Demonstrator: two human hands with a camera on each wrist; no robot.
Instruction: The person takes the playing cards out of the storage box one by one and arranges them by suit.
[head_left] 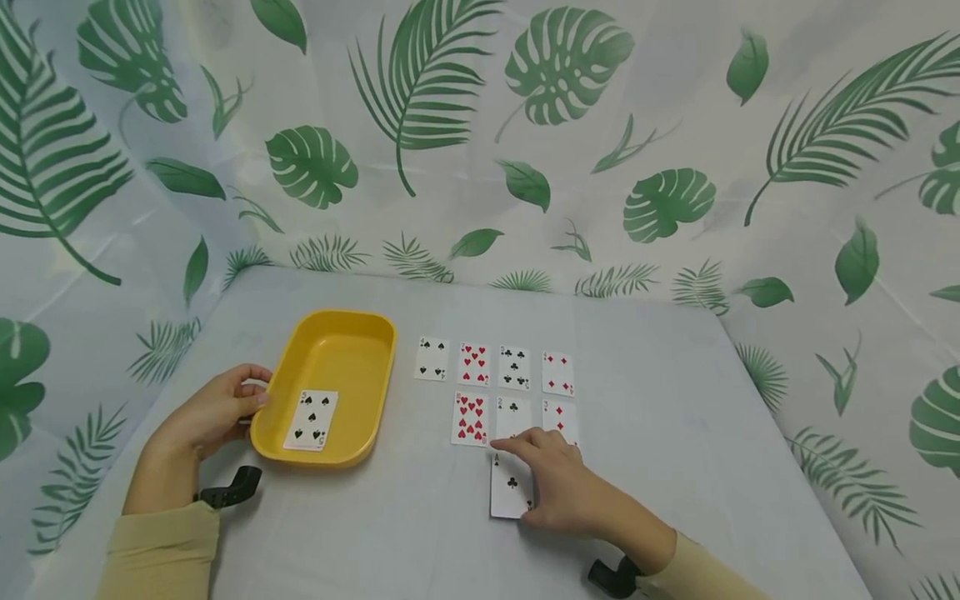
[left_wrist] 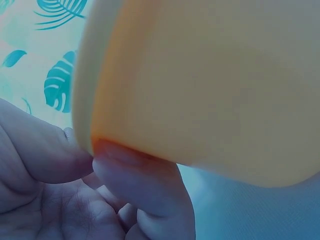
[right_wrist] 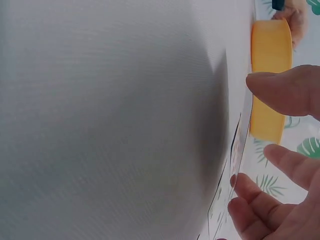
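My left hand (head_left: 217, 408) grips the left side of a yellow tray (head_left: 382, 375), thumb and finger pinching its rim in the left wrist view. A spade card (head_left: 309, 421) lies face up inside the tray. Below the rows of cards, my right hand (head_left: 558, 479) holds an ace of clubs (head_left: 504, 492) by opposite edges, thumb (right_wrist: 285, 92) at the near edge and fingers at the far one. That hand partly covers the two of clubs (head_left: 513, 408) and the three of diamonds (head_left: 557, 412).
Several face-up cards lie in two rows right of the tray, among them a spade card (head_left: 432, 358), heart cards (head_left: 475, 364), a club card (head_left: 514, 367) and a diamond card (head_left: 558, 373). White leaf-patterned sheets (head_left: 450, 225) enclose the white-covered table (head_left: 360, 533).
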